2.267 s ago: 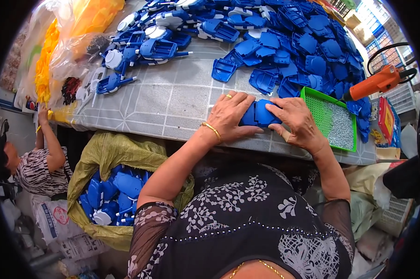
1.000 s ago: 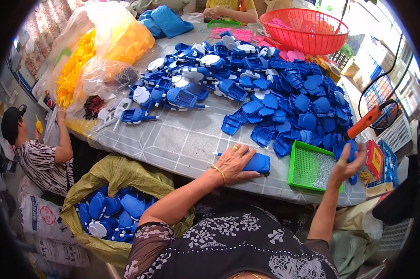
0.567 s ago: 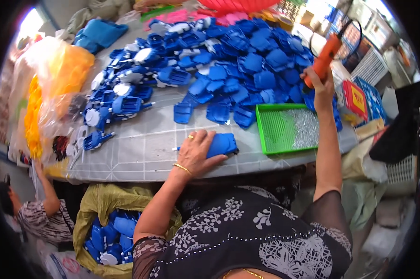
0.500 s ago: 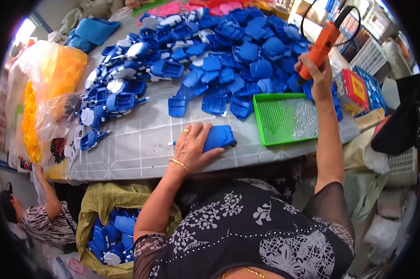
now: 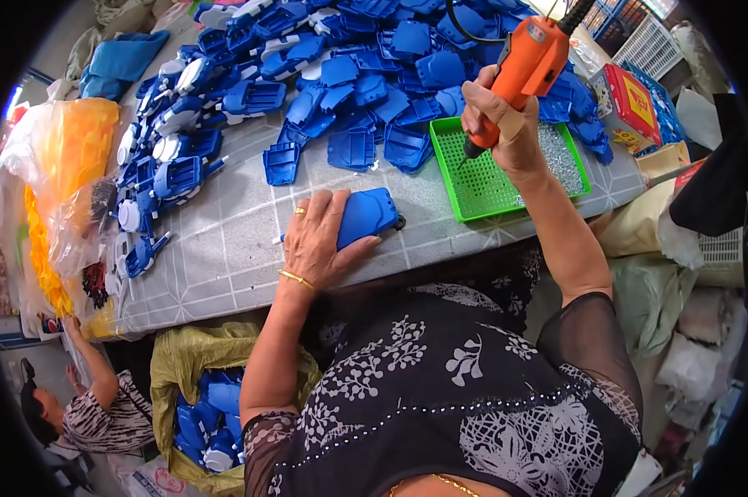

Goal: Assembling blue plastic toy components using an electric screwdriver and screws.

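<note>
At the tabletop's (image 5: 245,253) near edge, your left hand (image 5: 312,244) clamps the blue plastic casing (image 5: 369,214) (seemingly closed already), while your right hand's (image 5: 510,137) fingers wrap the orange electric screwdriver (image 5: 529,60) above the green tray (image 5: 500,214), not yet at the casing, loose blue shells (image 5: 440,69) remaining heaped farther back.

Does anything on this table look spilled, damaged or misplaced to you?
Nothing clearly stands out. The small silvery parts lie inside the green tray, with no visible spill beside it. The blue pieces are heaped loosely, but no clear damage shows.
</note>
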The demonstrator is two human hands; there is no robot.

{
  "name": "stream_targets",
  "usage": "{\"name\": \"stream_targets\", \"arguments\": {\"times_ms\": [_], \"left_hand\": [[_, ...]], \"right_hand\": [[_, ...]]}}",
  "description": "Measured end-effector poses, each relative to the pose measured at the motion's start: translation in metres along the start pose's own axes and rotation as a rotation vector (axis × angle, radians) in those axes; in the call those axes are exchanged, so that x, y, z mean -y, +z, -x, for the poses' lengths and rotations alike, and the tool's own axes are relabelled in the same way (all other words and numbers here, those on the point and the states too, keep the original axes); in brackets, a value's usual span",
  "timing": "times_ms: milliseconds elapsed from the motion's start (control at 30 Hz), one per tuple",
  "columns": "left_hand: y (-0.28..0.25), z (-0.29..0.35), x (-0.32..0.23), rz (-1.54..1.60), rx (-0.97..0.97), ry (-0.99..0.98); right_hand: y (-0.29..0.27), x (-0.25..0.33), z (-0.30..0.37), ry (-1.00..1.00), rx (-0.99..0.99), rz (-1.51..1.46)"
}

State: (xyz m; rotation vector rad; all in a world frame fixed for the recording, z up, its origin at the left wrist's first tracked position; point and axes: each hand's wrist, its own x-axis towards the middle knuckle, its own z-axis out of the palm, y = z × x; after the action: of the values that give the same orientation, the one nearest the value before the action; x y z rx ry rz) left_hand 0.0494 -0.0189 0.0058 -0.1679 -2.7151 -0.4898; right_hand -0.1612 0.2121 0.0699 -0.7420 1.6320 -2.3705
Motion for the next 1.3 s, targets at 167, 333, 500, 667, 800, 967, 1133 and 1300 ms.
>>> {"name": "stream_targets", "arguments": {"times_ms": [167,333,500,667,800,967,1133,1300], "left_hand": [[0.002,0.000,0.002,-0.009,-0.012,0.005],[0.003,0.001,0.001,-0.005,0.009,-0.024],[0.003,0.001,0.001,-0.006,0.014,-0.030],[0.002,0.001,-0.001,-0.012,0.020,-0.037],[0.004,0.003,0.001,-0.019,0.003,-0.029],[0.000,0.001,-0.003,-0.023,0.035,-0.055],[0.000,0.000,-0.003,-0.063,0.033,-0.023],[0.000,0.000,-0.003,-0.059,0.047,-0.035]], "right_hand": [[0.005,0.008,0.018,-0.024,0.010,0.025],[0.003,0.003,0.021,-0.026,0.036,0.047],[0.000,-0.001,0.019,-0.028,0.022,0.039],[0.001,-0.003,0.021,-0.034,0.038,0.041],[0.007,-0.001,0.027,-0.087,0.033,0.053],[0.005,-0.001,0.023,-0.070,0.036,0.038],[0.004,-0.003,0.021,-0.060,0.015,-0.009],[0.000,0.002,0.026,-0.012,0.223,0.076]]}}
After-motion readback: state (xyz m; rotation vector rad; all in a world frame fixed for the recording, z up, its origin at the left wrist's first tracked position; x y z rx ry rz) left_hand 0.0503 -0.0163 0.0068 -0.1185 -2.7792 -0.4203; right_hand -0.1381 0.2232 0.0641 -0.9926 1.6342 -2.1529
